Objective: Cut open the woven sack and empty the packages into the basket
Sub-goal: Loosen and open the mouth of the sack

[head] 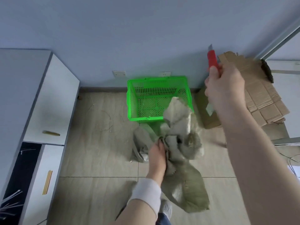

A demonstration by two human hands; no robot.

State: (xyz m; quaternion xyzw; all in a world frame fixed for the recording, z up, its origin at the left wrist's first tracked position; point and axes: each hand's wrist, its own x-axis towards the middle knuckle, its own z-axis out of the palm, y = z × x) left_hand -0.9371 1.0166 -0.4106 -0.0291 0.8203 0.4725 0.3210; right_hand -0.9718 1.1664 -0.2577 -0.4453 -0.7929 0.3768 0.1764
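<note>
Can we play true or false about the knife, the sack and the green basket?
1. The right hand holds a red utility knife. True.
2. The green basket is full of packages. False: what shows of its mesh bottom is bare.
3. The left hand grips the woven sack. True.
4. The knife is cutting the sack. False: it is raised, apart from the sack.
5. The flattened cardboard lies left of the basket. False: it lies to its right.
</note>
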